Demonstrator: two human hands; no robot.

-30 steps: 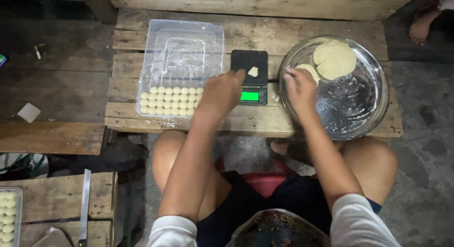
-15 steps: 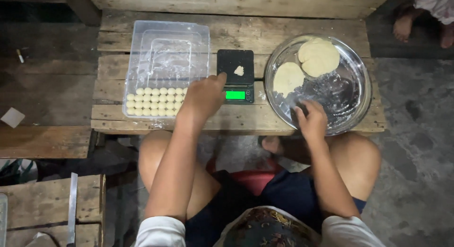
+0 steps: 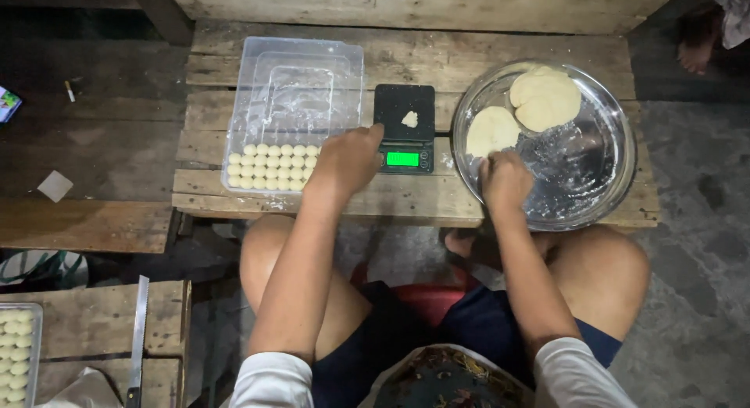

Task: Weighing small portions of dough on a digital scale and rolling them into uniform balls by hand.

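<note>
Wooden slatted tabletop (image 3: 500, 44) carries everything. Left hand (image 3: 348, 162) loosely curled, fingertip touching black scale (image 3: 404, 127); small dough bit (image 3: 409, 119) on scale. Right hand (image 3: 506, 181) inside steel bowl (image 3: 594, 181), fingers closed, pinching near dough slab (image 3: 492, 130). Clear tray (image 3: 301, 87) with dough balls (image 3: 269, 166) far left.

Work surface is formed by a low pallet-style wooden table (image 3: 500, 41), built of rough, weathered planks with gaps between them. Further planks are seen along the top edge. A second wooden bench (image 3: 86, 220) is set to the left, and another slatted piece (image 3: 94, 330) is placed at lower left (a saw (image 3: 137, 330) is laid on it). The floor (image 3: 695, 244) is made of dark, stained concrete. Lighting is dim, with the table lit from above.
</note>
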